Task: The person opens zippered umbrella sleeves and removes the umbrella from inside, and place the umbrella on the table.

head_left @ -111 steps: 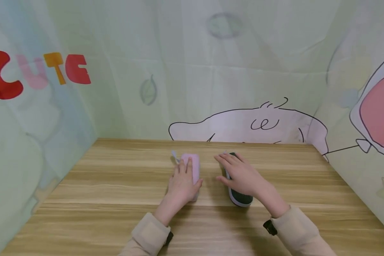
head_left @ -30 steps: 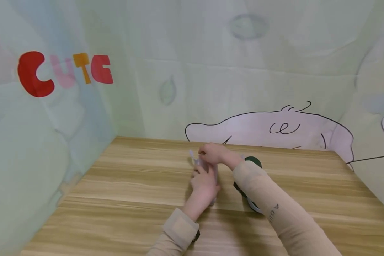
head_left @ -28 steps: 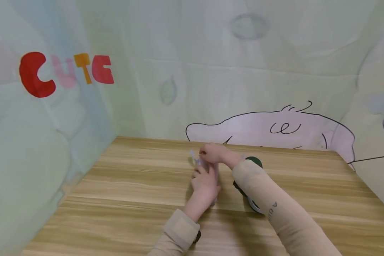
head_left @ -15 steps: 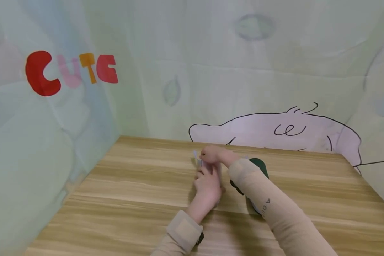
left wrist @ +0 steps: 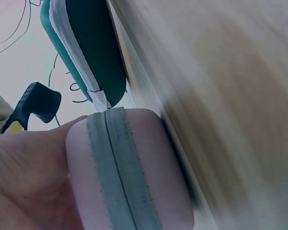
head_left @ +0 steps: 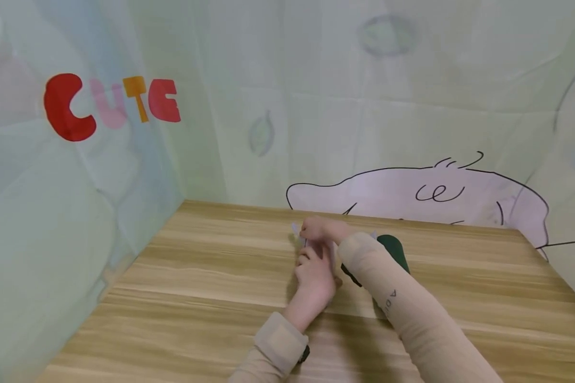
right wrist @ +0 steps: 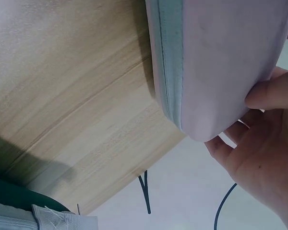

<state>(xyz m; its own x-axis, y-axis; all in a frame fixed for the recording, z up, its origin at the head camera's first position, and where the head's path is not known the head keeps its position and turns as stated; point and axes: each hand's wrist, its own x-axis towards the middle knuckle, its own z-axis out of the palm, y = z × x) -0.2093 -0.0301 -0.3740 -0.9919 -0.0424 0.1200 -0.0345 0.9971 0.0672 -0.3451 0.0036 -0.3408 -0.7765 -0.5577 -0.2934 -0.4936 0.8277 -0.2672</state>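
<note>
A pink pencil case (right wrist: 225,62) with a grey-blue zipper band (left wrist: 116,163) lies on the table, mostly covered by both hands in the head view. My left hand (head_left: 314,274) grips it from above, thumb on the right side and fingers on the left. At its far end, my right hand (head_left: 318,229) has its fingers curled at the edge, beside a pale ribbon tab (head_left: 295,229). The thumb touches the case in the right wrist view; what the fingertips pinch is hidden. On the visible side, the zipper is closed.
A dark green zippered case (head_left: 393,251) lies to the right, partly under my right forearm. The wooden table (head_left: 211,276) reaches a back wall of printed cloth (head_left: 230,133), with more cloth at the left. Black wristbands sit below both hands.
My right hand has gone from above the green case across to the far end of the pink pencil case. My left hand keeps its hold. Lately the hands barely move; the view turns slightly left.
</note>
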